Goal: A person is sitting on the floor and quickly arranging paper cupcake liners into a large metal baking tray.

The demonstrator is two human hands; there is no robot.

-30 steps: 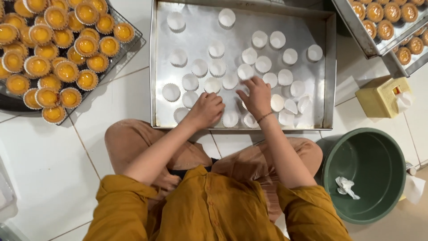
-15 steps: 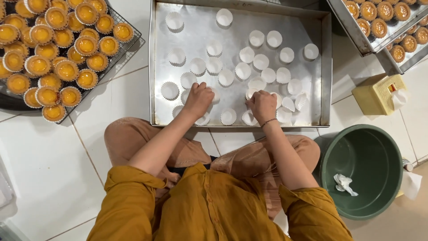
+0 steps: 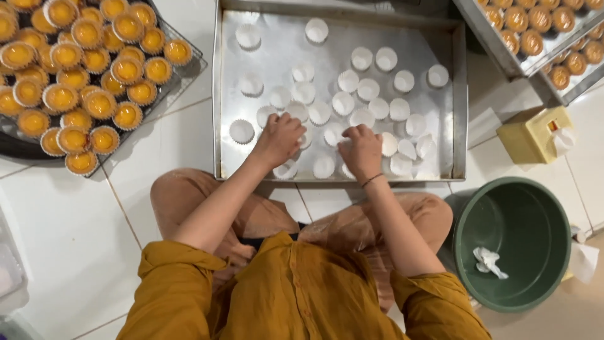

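A large metal baking tray lies on the white tiled floor in front of my crossed legs. Several empty white paper cups are scattered over it. My left hand rests curled over cups near the tray's front middle, its fingers closed on a cup. My right hand is just to its right, with the fingertips pinching another cup. More cups sit along the near edge between and below the hands.
A wire rack of orange-filled tarts sits at the left. Metal trays of browned tarts are at the upper right. A yellow tissue box and a green bucket holding crumpled paper stand to the right.
My left hand moved away from the tray's near edge, farther in among the cups. My right hand drew back slightly toward me. Some cups near the hands have shifted.
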